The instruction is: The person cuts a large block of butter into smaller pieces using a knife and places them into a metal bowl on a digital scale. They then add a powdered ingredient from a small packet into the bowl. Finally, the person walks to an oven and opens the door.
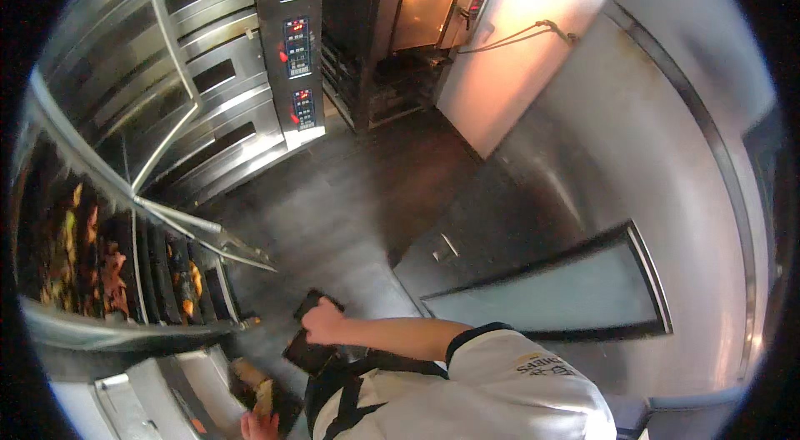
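Observation:
My right hand [323,323] reaches out to the left across the lower middle, its bare forearm below a white short sleeve. The fingers are closed round a dark, flat piece [307,354] that shows on both sides of the hand; its kind is unclear. Lower down, at the bottom edge, only part of my left hand [260,426] shows. Its fingers are bent and lie against a brown, bread-like thing [262,397] in a dark surround. What those fingers hold is hard to make out.
A metal rack frame [177,219] with trays of baked goods [187,282] stands close at left. Behind it are stacked deck ovens [225,77]. A lit oven [425,11] is at the back. On the right is a steel door with a pale panel [558,294]. Pale boxes [158,390] sit lower left.

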Available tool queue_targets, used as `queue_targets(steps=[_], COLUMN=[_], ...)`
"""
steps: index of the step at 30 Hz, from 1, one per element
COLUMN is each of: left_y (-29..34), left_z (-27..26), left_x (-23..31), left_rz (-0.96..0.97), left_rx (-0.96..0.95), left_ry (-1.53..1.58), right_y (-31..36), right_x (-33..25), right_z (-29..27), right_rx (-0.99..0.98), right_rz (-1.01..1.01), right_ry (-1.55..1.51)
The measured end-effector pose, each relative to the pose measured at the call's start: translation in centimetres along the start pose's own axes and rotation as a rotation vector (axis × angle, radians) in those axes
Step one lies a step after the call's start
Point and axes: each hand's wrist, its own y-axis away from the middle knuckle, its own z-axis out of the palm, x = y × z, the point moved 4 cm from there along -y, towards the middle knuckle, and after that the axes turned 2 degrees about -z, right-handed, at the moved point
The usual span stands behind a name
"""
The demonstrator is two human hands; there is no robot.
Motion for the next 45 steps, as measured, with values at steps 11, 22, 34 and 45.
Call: queue_targets(steps=[11,22,34,45], left_y=[-21.4,-32.0,-44.6,-48.2], left_z=[52.8,100.0,132.0,142.1], left_x=[1.7,-12.0,-26.3,-32.9], left_rz=[-0.212,-0.392,-0.321,-0.400], left_rx=[-0.671,-0.765,-0.604,-0.397], left_ry=[-0.522,-0.741,-0.534,-0.147], right_y=[-5.7,2.1,-3.2,-18.9], right_x=[34.7,67.6,101.2,121.4], right_z=[-14.5,-23.2,-46.4,-51.8], right_rx=[-0.038,0.255,0.426,0.554], right_rz=[0.648,1.032,1.070,0.811], right_ry=[-0.060,-0.125,-0.198,-0.203])
